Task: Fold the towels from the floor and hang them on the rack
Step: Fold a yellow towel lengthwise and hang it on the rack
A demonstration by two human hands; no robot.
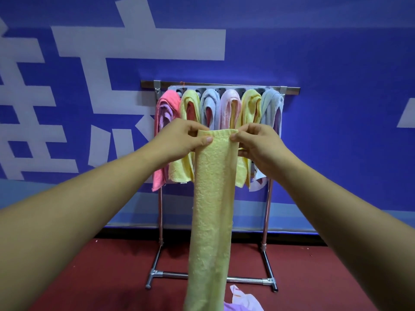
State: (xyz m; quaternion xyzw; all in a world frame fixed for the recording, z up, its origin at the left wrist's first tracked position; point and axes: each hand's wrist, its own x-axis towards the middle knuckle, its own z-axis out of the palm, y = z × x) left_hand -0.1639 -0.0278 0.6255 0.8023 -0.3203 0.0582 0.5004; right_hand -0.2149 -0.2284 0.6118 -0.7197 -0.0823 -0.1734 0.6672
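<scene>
- Yellow towel (pixel 213 209), head view: folded into a long narrow strip, it hangs in front of the rack (pixel 267 221), its lower end out of frame.
- Left hand (pixel 179 140) and right hand (pixel 258 144): each grip pinches one top corner, which keeps the edge level and the layers aligned.
- Hung towels (pixel 210 104) fill the bar; the raised hold likely prepares draping.
- Lilac towel (pixel 242 304) lies on the floor (pixel 112 277), unfolded.
</scene>
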